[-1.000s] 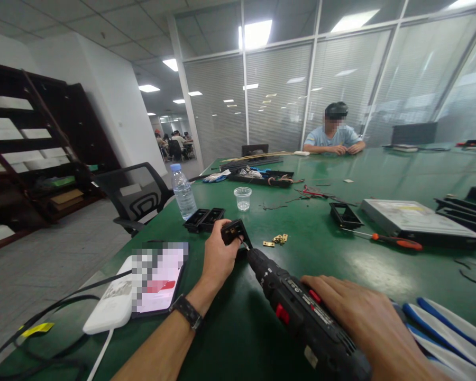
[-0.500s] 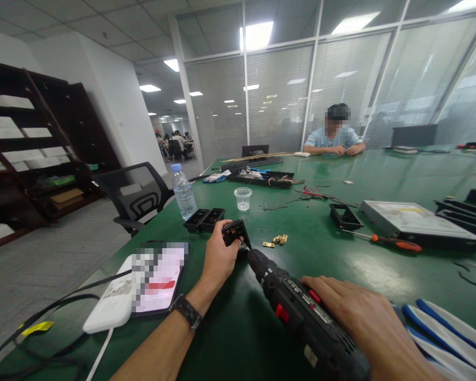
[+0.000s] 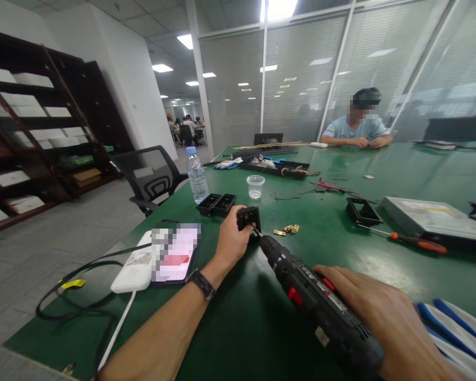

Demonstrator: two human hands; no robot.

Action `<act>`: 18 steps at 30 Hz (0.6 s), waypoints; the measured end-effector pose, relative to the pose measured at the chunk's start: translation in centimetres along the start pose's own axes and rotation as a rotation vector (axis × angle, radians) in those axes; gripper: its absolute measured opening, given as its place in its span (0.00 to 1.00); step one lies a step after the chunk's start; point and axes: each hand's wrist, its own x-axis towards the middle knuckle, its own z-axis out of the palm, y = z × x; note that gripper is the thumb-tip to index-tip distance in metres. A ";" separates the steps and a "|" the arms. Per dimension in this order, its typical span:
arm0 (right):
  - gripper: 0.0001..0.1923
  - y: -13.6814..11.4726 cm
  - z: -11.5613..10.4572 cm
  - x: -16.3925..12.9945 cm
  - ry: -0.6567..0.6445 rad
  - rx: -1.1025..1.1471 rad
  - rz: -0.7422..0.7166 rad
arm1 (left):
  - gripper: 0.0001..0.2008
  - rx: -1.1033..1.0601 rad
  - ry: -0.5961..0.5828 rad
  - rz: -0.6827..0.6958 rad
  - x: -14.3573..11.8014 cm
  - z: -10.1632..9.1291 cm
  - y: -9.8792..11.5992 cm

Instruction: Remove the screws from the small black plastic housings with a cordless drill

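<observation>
My left hand (image 3: 230, 242) grips a small black plastic frame (image 3: 249, 217) and holds it tilted on the green table (image 3: 325, 238). My right hand (image 3: 381, 317) is wrapped around a black cordless drill (image 3: 317, 306) with red buttons. The drill's bit touches the lower right corner of the frame. A few small brass hinges (image 3: 289, 229) lie on the table just right of the frame.
Two more black frames (image 3: 216, 204), a water bottle (image 3: 197, 182) and a plastic cup (image 3: 255, 186) stand beyond my left hand. A phone (image 3: 174, 254) on a white power bank (image 3: 131, 271) lies at left. An orange-handled screwdriver (image 3: 414, 242), another frame (image 3: 362, 211) and a flat box (image 3: 436, 219) are at right. A person sits at the far end.
The view has shifted, so everything sits further right and lower in frame. Both hands keep the same grip, with the drill bit still at the frame.
</observation>
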 end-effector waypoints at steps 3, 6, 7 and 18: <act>0.20 -0.1 -0.2 0.1 0.016 -0.002 -0.027 | 0.17 0.013 0.005 0.007 0.0 0.0 0.0; 0.18 -0.6 -0.5 0.2 0.005 0.007 -0.055 | 0.17 0.018 0.009 0.017 0.0 -0.1 0.0; 0.17 -0.8 -0.5 0.2 0.005 0.007 -0.050 | 0.17 0.015 0.009 0.015 0.0 -0.1 -0.1; 0.19 -0.3 0.0 -0.2 -0.057 -0.032 0.008 | 0.18 -0.005 0.005 -0.003 0.0 -0.1 -0.2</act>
